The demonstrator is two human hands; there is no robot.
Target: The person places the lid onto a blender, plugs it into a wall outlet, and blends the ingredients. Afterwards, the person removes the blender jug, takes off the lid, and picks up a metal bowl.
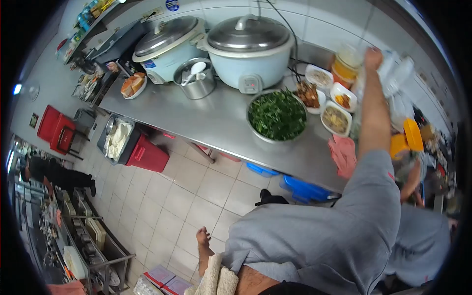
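Right grip (pixel 373 58) near four dishes (pixel 339 89)

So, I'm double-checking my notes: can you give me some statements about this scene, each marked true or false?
1. The right hand is beside the tub of yellow liquid. True.
2. The bowl of greens sits on the floor. False: the bowl is on the steel counter.
3. A white spoon rests in the metal pot. True.
4. The left hand holds the pink cloth. False: the cloth lies on the counter, apart from the left hand.
5. The rice cooker nearest the bowl has its lid off. False: the lid is on.
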